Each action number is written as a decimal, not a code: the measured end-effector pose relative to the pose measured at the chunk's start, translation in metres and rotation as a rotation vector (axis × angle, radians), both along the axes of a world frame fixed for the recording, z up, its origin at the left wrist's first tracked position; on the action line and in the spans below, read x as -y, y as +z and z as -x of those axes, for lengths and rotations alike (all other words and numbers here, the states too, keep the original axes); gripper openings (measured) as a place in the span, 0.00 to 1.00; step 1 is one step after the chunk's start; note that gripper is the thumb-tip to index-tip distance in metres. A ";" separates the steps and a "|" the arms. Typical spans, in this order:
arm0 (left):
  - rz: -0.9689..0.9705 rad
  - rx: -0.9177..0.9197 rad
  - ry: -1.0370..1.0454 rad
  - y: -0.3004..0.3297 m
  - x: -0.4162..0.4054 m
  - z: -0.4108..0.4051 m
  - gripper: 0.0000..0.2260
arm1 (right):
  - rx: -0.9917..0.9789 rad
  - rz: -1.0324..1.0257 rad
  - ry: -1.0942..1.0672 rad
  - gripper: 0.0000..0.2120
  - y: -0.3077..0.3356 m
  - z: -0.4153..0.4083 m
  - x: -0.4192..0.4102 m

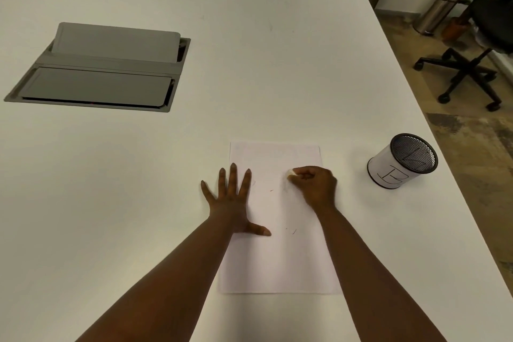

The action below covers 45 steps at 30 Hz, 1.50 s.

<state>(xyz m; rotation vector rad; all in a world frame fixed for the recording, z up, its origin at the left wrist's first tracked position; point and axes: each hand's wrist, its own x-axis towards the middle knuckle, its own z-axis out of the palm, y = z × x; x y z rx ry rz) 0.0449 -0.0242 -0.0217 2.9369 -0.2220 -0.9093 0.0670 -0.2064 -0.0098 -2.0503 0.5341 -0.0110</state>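
A white sheet of paper (280, 258) lies flat on the white table (249, 50), with a few faint pencil marks on it. My left hand (231, 203) presses flat on the sheet's left edge, fingers spread and straight. My right hand (313, 184) is curled over the upper middle of the sheet and pinches a small white eraser (290, 173) against the paper; most of the eraser is hidden by the fingers.
A black mesh pen cup (402, 165) wrapped in white paper marked "B" stands right of the sheet, near the table's right edge. A grey cable hatch (102, 69) is set into the table at far left. An office chair base (466, 75), bins and a plant stand on the floor at right.
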 end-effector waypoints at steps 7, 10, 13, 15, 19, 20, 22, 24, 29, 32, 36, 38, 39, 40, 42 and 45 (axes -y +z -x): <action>0.049 0.019 -0.019 -0.002 -0.001 -0.001 0.62 | -0.028 0.050 -0.007 0.09 -0.005 0.007 0.015; 0.175 0.096 -0.125 -0.003 0.013 -0.001 0.59 | -0.010 0.055 -0.001 0.09 -0.006 0.006 0.016; 0.225 0.088 -0.158 -0.005 0.028 -0.003 0.55 | -0.002 0.056 0.000 0.10 -0.007 0.007 0.015; 0.194 0.103 -0.147 -0.008 0.033 -0.003 0.55 | -0.012 0.051 0.007 0.11 -0.003 0.008 0.015; 0.161 0.099 -0.135 -0.008 0.035 -0.003 0.56 | -0.083 0.038 0.149 0.12 -0.001 0.024 0.006; 0.154 0.097 -0.138 -0.007 0.035 -0.003 0.56 | -0.091 0.032 0.182 0.12 -0.001 0.030 0.003; 0.144 0.100 -0.144 -0.007 0.036 -0.003 0.56 | -0.088 0.026 0.210 0.13 -0.002 0.036 -0.002; 0.137 0.105 -0.145 -0.007 0.036 -0.003 0.56 | -0.085 0.039 0.216 0.12 0.000 0.034 -0.002; 0.129 0.087 -0.142 -0.005 0.037 -0.002 0.56 | -0.050 0.102 0.126 0.11 0.006 0.010 0.006; 0.130 0.082 -0.139 -0.004 0.037 -0.003 0.56 | -0.041 0.127 0.046 0.11 0.005 0.001 0.007; 0.124 0.078 -0.134 -0.004 0.038 -0.003 0.56 | -0.069 0.126 0.081 0.12 0.006 0.006 0.007; 0.119 0.079 -0.135 -0.003 0.038 -0.002 0.56 | -0.114 0.101 0.146 0.12 0.006 0.015 0.006; 0.116 0.079 -0.136 -0.004 0.038 -0.003 0.56 | -0.140 0.085 0.174 0.12 0.006 0.021 0.005; 0.114 0.080 -0.137 -0.004 0.039 -0.003 0.56 | -0.156 0.076 0.196 0.12 0.006 0.026 0.004; 0.109 0.078 -0.141 -0.003 0.039 -0.003 0.56 | -0.154 0.080 0.216 0.13 0.006 0.032 0.002; 0.116 0.068 -0.139 -0.002 0.038 -0.003 0.56 | -0.119 0.117 0.177 0.12 0.008 0.022 0.006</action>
